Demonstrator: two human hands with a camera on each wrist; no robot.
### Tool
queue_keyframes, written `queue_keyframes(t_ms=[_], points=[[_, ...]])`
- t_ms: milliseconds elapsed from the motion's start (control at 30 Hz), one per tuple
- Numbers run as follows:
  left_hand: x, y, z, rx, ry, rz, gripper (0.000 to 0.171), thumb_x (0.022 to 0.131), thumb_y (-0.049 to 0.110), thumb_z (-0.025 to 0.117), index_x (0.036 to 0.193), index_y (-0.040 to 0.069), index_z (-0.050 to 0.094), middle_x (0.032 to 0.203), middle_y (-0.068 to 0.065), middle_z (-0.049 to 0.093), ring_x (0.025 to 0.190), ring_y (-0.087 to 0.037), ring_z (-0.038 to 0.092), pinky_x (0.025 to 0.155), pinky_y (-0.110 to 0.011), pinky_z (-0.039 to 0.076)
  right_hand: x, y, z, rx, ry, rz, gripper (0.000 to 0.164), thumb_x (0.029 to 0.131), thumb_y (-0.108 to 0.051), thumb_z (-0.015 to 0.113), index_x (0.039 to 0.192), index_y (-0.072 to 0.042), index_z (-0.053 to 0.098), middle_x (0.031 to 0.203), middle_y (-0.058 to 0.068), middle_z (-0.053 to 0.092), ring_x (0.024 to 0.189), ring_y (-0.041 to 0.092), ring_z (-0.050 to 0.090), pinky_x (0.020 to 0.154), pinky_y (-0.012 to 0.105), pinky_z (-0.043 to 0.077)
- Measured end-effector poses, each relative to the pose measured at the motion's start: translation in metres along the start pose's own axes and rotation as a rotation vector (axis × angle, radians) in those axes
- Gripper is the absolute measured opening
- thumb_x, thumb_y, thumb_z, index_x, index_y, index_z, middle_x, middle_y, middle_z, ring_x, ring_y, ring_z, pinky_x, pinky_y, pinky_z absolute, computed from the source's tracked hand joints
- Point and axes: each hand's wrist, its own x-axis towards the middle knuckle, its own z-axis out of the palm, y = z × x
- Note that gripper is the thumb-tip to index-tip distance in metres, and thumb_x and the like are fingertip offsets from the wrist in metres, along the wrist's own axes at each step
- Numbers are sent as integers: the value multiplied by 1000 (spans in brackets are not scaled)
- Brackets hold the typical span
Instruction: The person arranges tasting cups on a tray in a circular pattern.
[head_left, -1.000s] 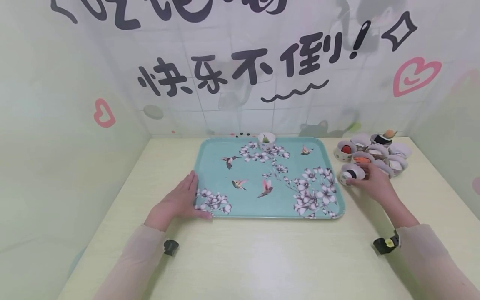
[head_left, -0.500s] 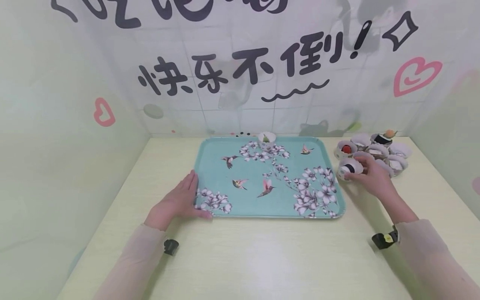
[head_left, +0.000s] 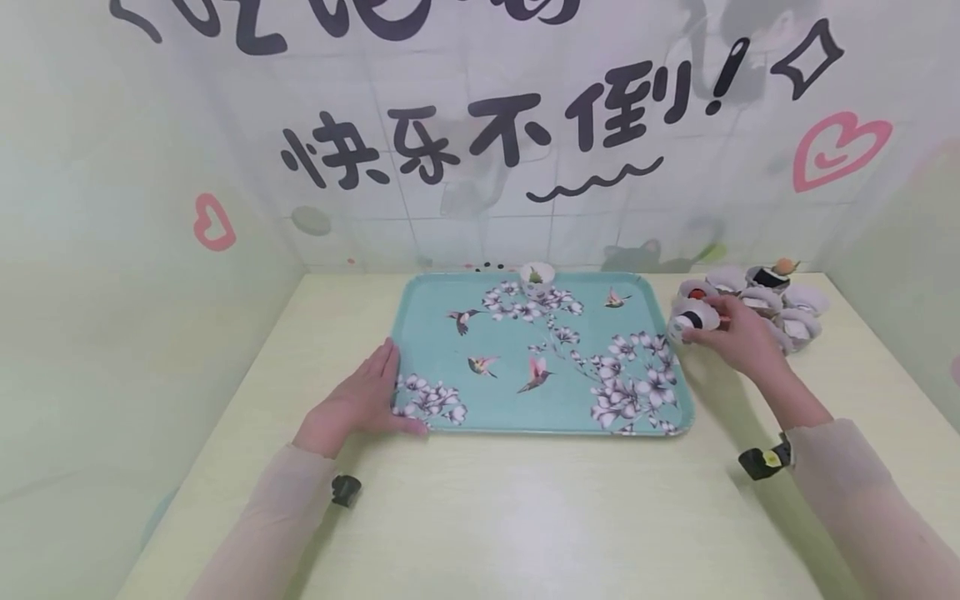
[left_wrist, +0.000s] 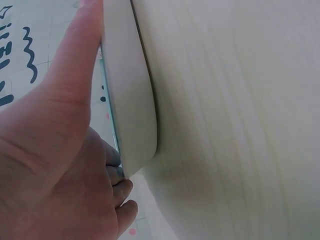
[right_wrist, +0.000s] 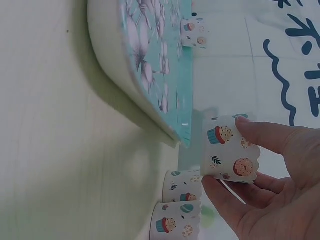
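Note:
My right hand (head_left: 742, 337) pinches a white paper baking cup (right_wrist: 230, 150) between thumb and fingers; it is printed with cupcakes and donuts. Inside it lies a small white piece with a black band (head_left: 693, 318). In the right wrist view the cup is raised beside the corner of the turquoise tray (head_left: 502, 410). At the tray's left front corner rests my left hand (head_left: 358, 393), fingers along the left side and thumb at the front edge. A similar paper cup (head_left: 537, 290) with something green in it stands at the tray's back edge.
Several more paper cups (head_left: 799, 329) cluster right of the tray, holding small food-like pieces, one red (head_left: 697, 294). One at the back has a black-wrapped piece (head_left: 769, 278) and an orange ball (head_left: 785, 266). A printed wall sheet (head_left: 480, 242) closes off the table's back.
My right hand has lifted the paper cup off the table and moved it slightly left and back, toward the tray's right edge. The left hand stays on the tray.

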Motion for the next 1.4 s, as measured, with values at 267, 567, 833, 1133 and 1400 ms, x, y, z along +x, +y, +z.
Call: queue_keyframes(t_ms=[267,567,833,1133,1400], points=[[2,1,-2,6,3,-7,143,66,73,77,155,-12,4,165,-30,-1,153,-46,8,124,-55,22,9,-12,0,49,-28,-10,76,95,-33,68,148,8,34,143,36,44,129,52,48,95,54,50],[2,1,-1,-1,-1,-13,143,66,73,77,155,-12,4,165,-30,-1,153,-46,7,125,-55,21,17,-29,5,-7,-28,-19,75,94,-35,69,147,7,37,139,34,49,126,49,50,99,61,46],[1,0,0,3,7,-8,143,66,74,77,155,-12,5,165,-30,-1,153,-46,8,125,-55,22,30,-44,15,62,-56,-54,73,95,-29,69,148,7,35,143,33,46,124,48,53,92,52,53],[0,0,0,8,8,-4,143,66,74,76,155,-11,5,165,-29,-1,154,-45,8,125,-54,21,40,-62,28,124,-98,-37,72,95,-27,69,150,3,33,150,30,41,129,46,49,98,56,51],[1,0,0,5,2,-18,145,65,75,77,155,-11,3,165,-29,-1,154,-45,8,125,-54,21,52,-76,40,148,-97,-52,67,94,-25,70,148,1,39,146,26,47,128,42,52,100,54,51]])
